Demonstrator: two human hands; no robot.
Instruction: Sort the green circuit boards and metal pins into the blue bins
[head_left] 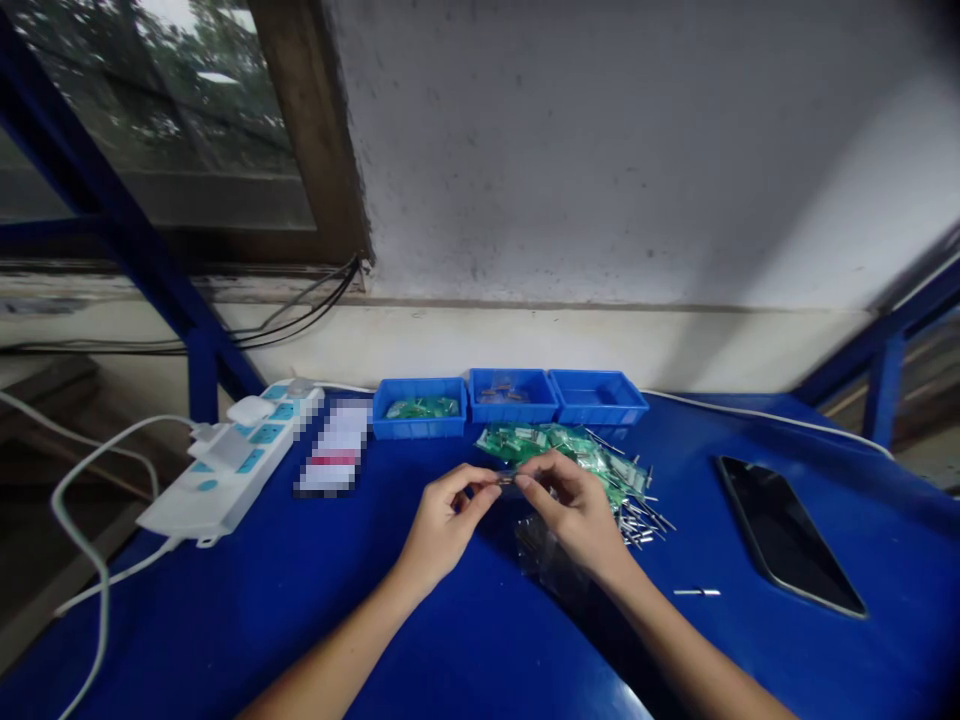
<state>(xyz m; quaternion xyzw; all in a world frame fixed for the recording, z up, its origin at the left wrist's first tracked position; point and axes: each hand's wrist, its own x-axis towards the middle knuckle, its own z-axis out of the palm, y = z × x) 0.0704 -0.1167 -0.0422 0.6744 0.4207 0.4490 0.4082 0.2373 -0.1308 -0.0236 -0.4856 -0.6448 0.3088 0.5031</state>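
My left hand (446,515) and my right hand (574,505) meet over the middle of the table. Their fingertips pinch a small clear plastic bag (507,479) between them, with something dark and thin inside that is too small to make out. Just behind my right hand spreads a heap of green and clear packets (555,438). Loose shiny metal rivets (641,525) lie to the right of that hand. Partly hidden under my right hand is a larger clear bag (534,540) with dark contents. A single rivet (697,592) lies apart, further right.
Three blue bins stand along the back: the left bin (420,429) with green packets, the middle bin (517,412) with brownish pieces, and the right bin (600,408). A power strip (247,470) and a blurred phone-like object (335,450) sit left; a black phone (787,535) lies right.
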